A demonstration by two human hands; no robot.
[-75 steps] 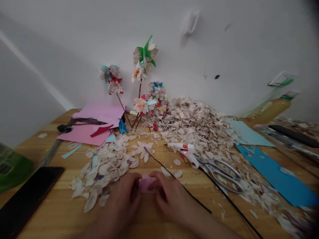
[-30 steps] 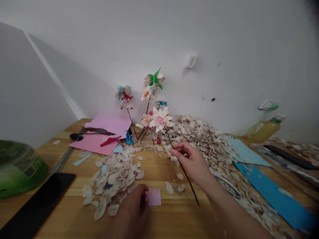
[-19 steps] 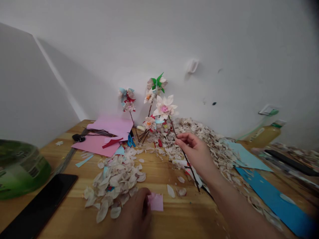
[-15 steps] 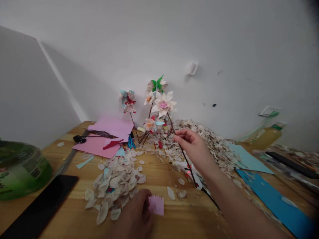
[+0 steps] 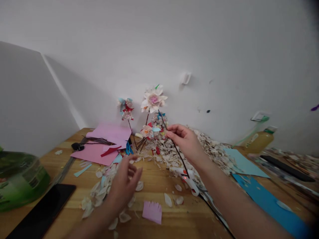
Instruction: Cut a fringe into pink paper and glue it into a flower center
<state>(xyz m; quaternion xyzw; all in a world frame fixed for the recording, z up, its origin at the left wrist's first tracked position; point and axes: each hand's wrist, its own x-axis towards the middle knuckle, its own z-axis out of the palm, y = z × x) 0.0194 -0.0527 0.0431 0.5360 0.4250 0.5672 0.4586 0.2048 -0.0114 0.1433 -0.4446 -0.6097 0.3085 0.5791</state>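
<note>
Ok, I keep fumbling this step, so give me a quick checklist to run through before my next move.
1. Right hand gripping the dark wire stem: ok.
2. Cream paper flower with a pink centre sitting on top of the stem: ok.
3. Left hand free, holding nothing visible: ok.
4. Fringed pink paper strip lying flat and uncovered on the wooden table: ok.
5. Stem's lower end clear of the white hot-glue gun, its red light on: cannot tell, they seem to meet in this view.
</note>
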